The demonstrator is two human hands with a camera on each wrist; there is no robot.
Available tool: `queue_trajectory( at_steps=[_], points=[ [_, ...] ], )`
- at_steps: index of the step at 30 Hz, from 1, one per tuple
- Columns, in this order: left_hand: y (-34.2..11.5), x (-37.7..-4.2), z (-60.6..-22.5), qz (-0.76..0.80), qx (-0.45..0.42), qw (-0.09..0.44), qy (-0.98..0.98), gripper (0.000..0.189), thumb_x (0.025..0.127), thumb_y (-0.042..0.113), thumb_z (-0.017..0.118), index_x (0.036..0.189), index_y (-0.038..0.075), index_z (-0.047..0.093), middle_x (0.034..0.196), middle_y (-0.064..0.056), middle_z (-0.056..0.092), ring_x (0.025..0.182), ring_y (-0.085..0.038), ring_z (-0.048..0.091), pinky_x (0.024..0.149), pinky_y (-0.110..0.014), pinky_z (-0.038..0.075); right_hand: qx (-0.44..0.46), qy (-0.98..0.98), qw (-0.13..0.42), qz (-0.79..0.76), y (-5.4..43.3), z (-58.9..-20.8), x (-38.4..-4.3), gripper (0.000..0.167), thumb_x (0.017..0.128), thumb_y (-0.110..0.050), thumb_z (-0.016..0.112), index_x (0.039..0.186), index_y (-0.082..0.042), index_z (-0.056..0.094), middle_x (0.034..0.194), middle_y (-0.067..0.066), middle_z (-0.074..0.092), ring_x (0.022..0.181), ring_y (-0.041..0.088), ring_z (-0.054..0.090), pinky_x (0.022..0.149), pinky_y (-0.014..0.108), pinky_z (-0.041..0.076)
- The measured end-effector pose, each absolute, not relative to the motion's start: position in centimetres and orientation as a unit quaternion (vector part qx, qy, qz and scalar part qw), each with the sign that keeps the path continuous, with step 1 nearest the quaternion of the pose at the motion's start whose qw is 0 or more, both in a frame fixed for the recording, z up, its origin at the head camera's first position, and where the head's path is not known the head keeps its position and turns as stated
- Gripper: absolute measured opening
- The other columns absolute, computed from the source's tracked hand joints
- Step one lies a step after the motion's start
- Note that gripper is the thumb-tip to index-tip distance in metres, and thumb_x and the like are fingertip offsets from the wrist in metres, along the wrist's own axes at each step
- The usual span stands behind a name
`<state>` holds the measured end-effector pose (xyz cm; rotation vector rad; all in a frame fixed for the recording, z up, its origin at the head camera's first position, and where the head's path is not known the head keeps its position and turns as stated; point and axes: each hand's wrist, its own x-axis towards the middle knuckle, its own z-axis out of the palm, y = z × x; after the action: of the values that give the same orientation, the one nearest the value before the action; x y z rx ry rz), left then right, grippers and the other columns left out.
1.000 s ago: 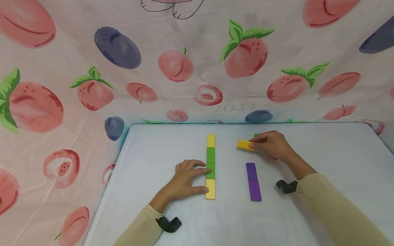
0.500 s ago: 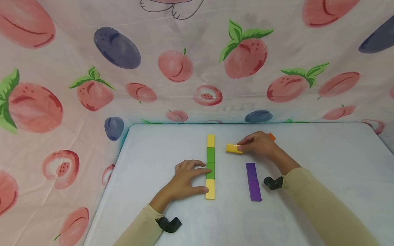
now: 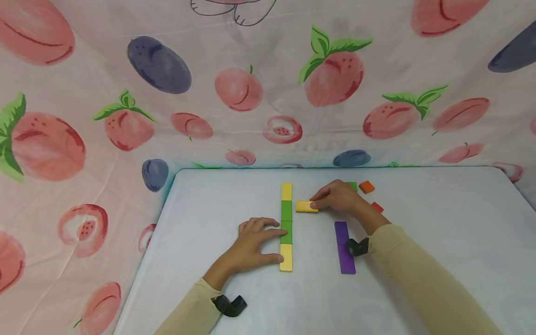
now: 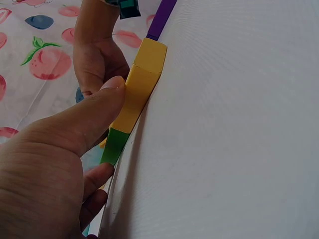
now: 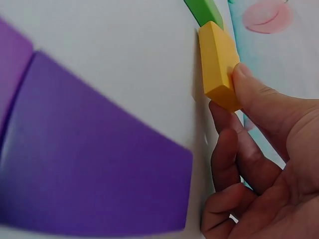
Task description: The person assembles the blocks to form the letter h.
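A straight row of blocks lies on the white table: a far yellow block (image 3: 286,191), two green blocks (image 3: 286,211) in the middle and a near yellow block (image 3: 286,257). Along its left side rests my left hand (image 3: 252,244), thumb touching the near yellow block and index fingertip on the nearer green one. My right hand (image 3: 338,198) pinches another yellow block (image 3: 307,206) between thumb and fingers, lying crosswise just right of the row with a narrow gap. In the right wrist view, the held yellow block (image 5: 219,64) appears close to a green block (image 5: 204,11).
Two purple blocks (image 3: 342,233) lie end to end under the right forearm, partly covered by a black wrist mount (image 3: 357,247). Beyond the right hand are a green block (image 3: 352,186), an orange block (image 3: 366,187) and a red block (image 3: 377,207). A fruit-print cloth (image 3: 251,42) hangs behind.
My right hand has carried the yellow block leftward and slightly nearer, from beside the loose blocks to beside the row. The orange and red blocks are uncovered. My left hand has stayed still.
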<state>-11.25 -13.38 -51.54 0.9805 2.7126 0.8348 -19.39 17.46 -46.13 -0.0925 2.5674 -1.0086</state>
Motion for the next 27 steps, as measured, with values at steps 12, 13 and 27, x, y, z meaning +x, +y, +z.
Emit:
queue_trajectory(
  at_steps=[12,13,27],
  points=[
    [-13.4,-11.3,-51.5,0.280,0.326,0.070,0.900,0.061,0.086,0.060,0.074,0.142,0.042,0.058,0.147,0.009,0.048,0.136,-0.015,0.036,0.109,-0.053,0.022,-0.020,0.913,0.206,-0.352,16.2,-45.8,-19.8,0.028,0.087,-0.034,0.081,0.111,-0.020,0.081,0.123,0.006,0.073,0.118,0.028,0.058,0.098,0.043,0.048],
    [-13.4,-11.3,-51.5,0.278,0.326,0.070,0.901,0.061,0.086,0.060,0.074,0.142,0.042,0.058,0.147,0.009,0.048,0.136,-0.015,0.036,0.109,-0.052,0.022,-0.020,0.913,0.206,-0.352,16.1,-45.8,-19.8,0.028,0.087,-0.034,0.081,0.111,-0.020,0.081,0.123,0.006,0.073,0.119,0.028,0.058,0.098,0.043,0.048],
    [-13.4,-11.2,-51.3,0.276,0.323,0.073,0.902,0.060,0.086,0.059,0.074,0.142,0.042,0.059,0.147,0.009,0.048,0.137,-0.015,0.035,0.109,-0.053,0.022,-0.008,0.911,0.211,-0.354,16.0,-46.0,-19.8,0.027,0.090,-0.033,0.078,0.114,-0.020,0.080,0.126,0.007,0.071,0.120,0.028,0.056,0.098,0.043,0.047]
  ],
)
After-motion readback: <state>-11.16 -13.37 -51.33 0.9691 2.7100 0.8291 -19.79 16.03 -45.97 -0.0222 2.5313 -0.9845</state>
